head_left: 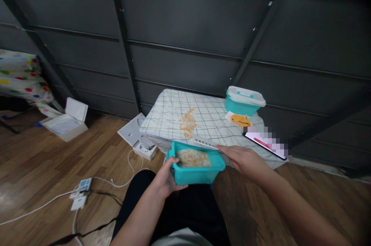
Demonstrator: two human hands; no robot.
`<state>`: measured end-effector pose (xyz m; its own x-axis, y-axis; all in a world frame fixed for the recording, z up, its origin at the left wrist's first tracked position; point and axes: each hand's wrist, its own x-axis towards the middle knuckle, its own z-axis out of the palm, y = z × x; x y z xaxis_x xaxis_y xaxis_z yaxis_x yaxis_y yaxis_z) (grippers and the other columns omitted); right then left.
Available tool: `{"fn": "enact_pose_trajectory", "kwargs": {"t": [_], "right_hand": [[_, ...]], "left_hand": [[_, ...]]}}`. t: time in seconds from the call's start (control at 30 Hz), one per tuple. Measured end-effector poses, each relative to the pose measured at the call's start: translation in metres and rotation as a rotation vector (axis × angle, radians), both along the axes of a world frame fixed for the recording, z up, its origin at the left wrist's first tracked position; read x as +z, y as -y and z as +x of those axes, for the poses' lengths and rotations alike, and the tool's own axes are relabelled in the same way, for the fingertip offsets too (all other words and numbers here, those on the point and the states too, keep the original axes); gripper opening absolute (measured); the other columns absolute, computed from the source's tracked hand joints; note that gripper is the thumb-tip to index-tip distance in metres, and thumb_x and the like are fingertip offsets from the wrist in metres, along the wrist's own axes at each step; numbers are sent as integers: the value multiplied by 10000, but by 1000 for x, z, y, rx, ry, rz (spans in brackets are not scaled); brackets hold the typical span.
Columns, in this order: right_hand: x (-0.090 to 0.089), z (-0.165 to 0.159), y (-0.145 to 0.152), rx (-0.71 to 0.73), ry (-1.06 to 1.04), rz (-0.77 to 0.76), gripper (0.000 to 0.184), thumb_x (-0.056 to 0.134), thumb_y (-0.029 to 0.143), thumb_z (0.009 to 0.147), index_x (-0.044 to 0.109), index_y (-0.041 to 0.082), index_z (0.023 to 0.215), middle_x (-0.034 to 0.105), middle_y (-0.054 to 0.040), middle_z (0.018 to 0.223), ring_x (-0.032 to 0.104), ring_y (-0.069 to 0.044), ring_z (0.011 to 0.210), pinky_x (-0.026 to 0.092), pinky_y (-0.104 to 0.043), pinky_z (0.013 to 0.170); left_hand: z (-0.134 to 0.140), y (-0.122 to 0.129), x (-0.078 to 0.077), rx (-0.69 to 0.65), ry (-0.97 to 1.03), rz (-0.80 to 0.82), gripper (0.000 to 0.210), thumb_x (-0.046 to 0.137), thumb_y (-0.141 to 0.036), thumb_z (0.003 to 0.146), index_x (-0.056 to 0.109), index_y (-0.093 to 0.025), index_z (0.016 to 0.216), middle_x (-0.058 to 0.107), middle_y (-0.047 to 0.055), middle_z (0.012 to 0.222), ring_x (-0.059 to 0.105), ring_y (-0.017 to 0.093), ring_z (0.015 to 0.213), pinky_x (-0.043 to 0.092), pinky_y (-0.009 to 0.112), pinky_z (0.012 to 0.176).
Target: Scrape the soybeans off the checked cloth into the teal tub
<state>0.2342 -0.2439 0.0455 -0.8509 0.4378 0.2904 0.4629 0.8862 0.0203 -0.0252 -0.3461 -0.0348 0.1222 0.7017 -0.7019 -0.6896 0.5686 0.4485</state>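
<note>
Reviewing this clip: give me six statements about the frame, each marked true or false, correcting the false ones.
1. The left hand grips an open turquoise plastic bin. True.
2. The right hand is empty. False: it holds a flat white slotted tool.
3. The bin contains white grains mixed with yellow kernels. True.
4. Every kernel is inside the bin. False: a loose kernel patch lies on the white cloth with dark grid lines.
5. A folded orange fabric piece lies near a turquoise box with a white lid. True.
6. That box's lid is off. False: it is on.
</note>
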Motion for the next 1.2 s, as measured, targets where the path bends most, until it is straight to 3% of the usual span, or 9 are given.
{"fn": "enact_pose_trajectory", "kwargs": {"t": [0.27,0.43,0.53,0.63,0.8,1.0,1.2], "right_hand": [[5,17,16,76,-76,31,512,387,4,825,606,205,1241,707,-49,1153,686,-143,992,558,-264,872],[13,22,10,19,-105,-9,469,398,88,876,604,256,1262,691,-25,1187,674,-163,1025,556,-289,882],[31,3,-18,-152,-159,-7,402,421,183,905,633,249,1240,680,-43,1205,657,-214,1059,531,-361,925],[52,-37,-63,-343,-219,39,375,433,235,917,651,204,1221,691,-81,1178,649,-263,1056,502,-421,937],[72,-102,-133,-497,-214,28,368,404,207,930,655,181,1199,707,-91,1137,654,-231,1018,481,-315,887],[63,-130,-171,-598,-263,15,362,392,207,936,634,184,1205,714,-114,1090,662,-229,977,469,-305,840],[44,-137,-190,-644,-354,-69,368,396,197,918,638,133,1187,712,-143,1065,657,-233,974,465,-310,850]], "left_hand": [[-2,2,-1,-5,11,-2,456,510,-442,787,511,-229,1190,673,72,1032,648,262,863,441,506,890],[-5,1,-3,-8,9,6,448,517,-442,784,522,-219,1172,675,83,1057,647,267,874,453,490,871],[-7,1,-7,3,20,24,451,549,-449,767,529,-219,1155,678,87,1039,649,277,869,467,476,835],[-9,0,-11,5,24,28,451,558,-449,761,534,-210,1143,683,93,1025,652,280,864,472,461,818],[-9,0,-10,10,7,4,435,505,-453,794,521,-214,1157,690,90,1000,656,274,859,477,443,815],[-12,-2,-10,-11,1,10,454,476,-451,802,522,-188,1168,687,101,993,653,263,827,482,422,790],[-17,3,-15,17,23,30,443,509,-448,780,525,-194,1142,691,93,968,655,258,808,488,412,777]]}}
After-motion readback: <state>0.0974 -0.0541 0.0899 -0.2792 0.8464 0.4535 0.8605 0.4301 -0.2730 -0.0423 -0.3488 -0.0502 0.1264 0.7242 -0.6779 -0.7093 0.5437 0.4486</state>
